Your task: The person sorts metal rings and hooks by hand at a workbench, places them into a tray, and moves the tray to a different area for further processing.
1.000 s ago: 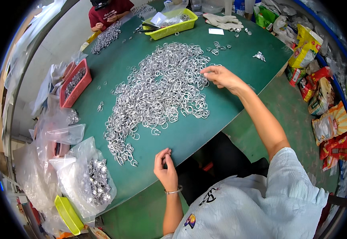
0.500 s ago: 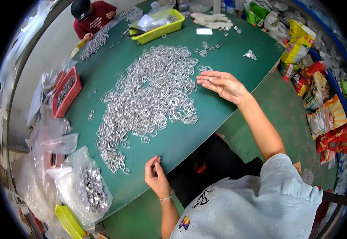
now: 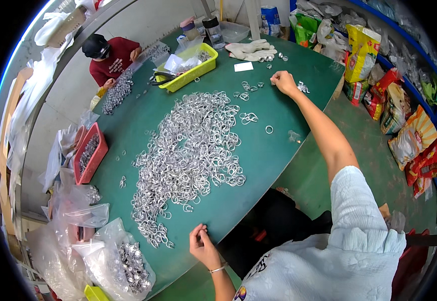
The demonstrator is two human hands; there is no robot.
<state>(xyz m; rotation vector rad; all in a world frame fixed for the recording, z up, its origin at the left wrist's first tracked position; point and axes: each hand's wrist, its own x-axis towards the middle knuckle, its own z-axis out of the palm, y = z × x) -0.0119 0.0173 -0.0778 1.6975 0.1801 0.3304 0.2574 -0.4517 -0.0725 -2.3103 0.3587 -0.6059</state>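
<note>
A large heap of silver metal rings (image 3: 193, 145) covers the middle of the green table (image 3: 258, 165); many look open or horseshoe-shaped. My right hand (image 3: 283, 83) reaches to the far right side, its fingers curled closed. Whatever may be in them is hidden. Beside it are a few loose rings (image 3: 248, 86) and a small cluster of silver pieces (image 3: 303, 87). One single ring (image 3: 269, 129) lies apart, right of the heap. My left hand (image 3: 204, 247) rests at the near table edge, fingers curled in, below the heap; its contents are hidden.
A yellow-green basket (image 3: 191, 70) stands at the back, gloves (image 3: 251, 50) and a white card (image 3: 243, 66) to its right. A red basket (image 3: 90, 153) and plastic bags (image 3: 120, 256) line the left. Another person (image 3: 113, 62) works at the far left. Colourful sacks (image 3: 361, 55) stand right.
My right hand has moved farther away, from beside the heap to the far right, and its fingers have curled. My left hand stays at the table edge. The whole view has shifted.
</note>
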